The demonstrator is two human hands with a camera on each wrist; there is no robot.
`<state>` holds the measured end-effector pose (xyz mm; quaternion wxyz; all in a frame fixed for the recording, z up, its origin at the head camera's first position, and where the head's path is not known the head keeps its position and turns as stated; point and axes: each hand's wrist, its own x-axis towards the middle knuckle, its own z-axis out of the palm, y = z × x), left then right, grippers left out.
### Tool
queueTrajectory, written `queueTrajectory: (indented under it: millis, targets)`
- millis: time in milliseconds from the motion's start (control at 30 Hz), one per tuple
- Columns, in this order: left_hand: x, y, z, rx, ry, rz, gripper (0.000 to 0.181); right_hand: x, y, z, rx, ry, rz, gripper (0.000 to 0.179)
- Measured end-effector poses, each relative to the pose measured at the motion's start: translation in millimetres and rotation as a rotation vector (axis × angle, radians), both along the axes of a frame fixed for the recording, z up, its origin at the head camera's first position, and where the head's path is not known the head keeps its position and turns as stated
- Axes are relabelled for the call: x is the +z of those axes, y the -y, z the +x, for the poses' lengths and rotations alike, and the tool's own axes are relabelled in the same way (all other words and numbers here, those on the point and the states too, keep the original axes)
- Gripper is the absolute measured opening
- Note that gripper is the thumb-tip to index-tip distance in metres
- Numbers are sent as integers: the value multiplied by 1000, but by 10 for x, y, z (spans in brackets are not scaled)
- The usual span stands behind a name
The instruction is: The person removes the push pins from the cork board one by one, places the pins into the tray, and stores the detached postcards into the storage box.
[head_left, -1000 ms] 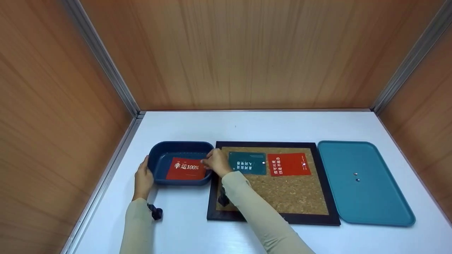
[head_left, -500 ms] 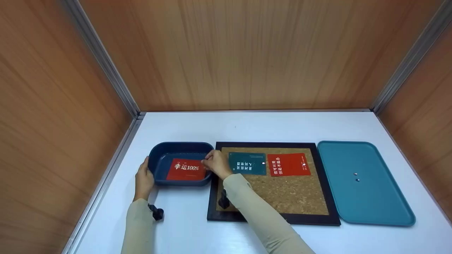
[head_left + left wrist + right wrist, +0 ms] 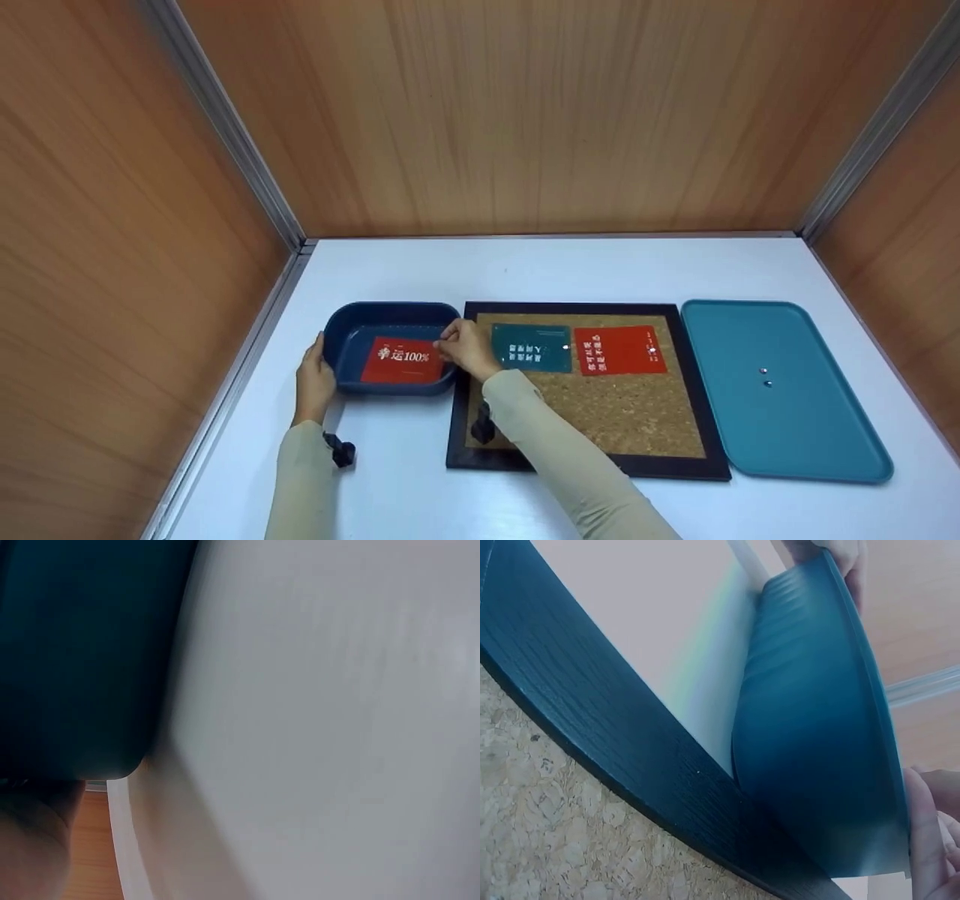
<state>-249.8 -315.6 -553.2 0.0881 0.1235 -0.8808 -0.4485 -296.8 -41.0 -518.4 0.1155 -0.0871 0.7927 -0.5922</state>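
Note:
In the head view, a dark blue rectangular basin (image 3: 397, 388) stands at the left of the table. A red card (image 3: 401, 361) with white lettering lies inside it, toward the near right. My left hand (image 3: 314, 384) rests along the basin's left outer wall, fingers fairly straight. Over the right rim reaches my right hand (image 3: 466, 349), thumb and fingertips pinching the red card's right edge. The right wrist view shows right-hand fingers (image 3: 926, 844) at the basin's rim, while the card is hidden behind the wall. Only the basin's wall (image 3: 75, 660) and part of a hand show in the left wrist view.
A dark-framed cork board (image 3: 592, 412) adjoins the basin on the right. Pinned on it are a green card (image 3: 531, 349) and another red card (image 3: 621, 350). Beyond lies a teal tray (image 3: 787, 427) with two small shiny pins (image 3: 766, 377). Wooden panels surround the table.
The whole head view has shifted slightly, so everything appears a little further right. Both hands keep their places at the basin, and the red card stays within it.

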Motion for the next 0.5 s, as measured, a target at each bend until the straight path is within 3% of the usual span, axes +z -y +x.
queueTrajectory:
  millis: [133,333,500]
  targets:
    - [43,1,4,-21,22,-77,52,2,-20,-5,27,24,-30,9]
    - [152,-38,5,-41,87,-266,48,-5,-83,-15,95,69,-74,12]
    - [226,-55,-2,-58,65,-419,46,18,-149,-10,170,75,-89,23]
